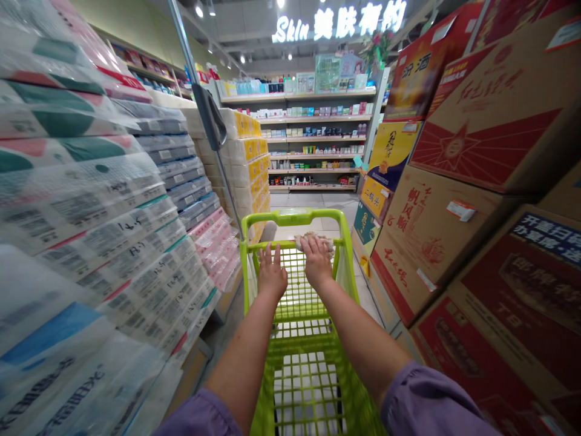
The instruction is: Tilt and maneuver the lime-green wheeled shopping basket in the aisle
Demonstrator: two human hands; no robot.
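Note:
A bright green plastic shopping cart [302, 341] with grid walls stands right in front of me. My right hand [315, 260] lies over a crumpled, pale, mottled cloth [327, 242], its fingers pressing it on the cart's cross rail. To the left, my left hand [272, 272] is open with its fingers spread, at the same rail, holding nothing. Whether its fingertips touch the rail I cannot tell. A metal pole with a grey plastic grip [209, 116] rises at a slant by the cart's left corner; its lower end is hidden.
Wrapped tissue packs [104, 200] are piled along the left side, with yellow-and-white packs [247, 151] farther on. Stacked cardboard cartons [472, 121] line the right, close to the cart. Ahead, shelves [318, 118] of small goods stand across the tiled aisle.

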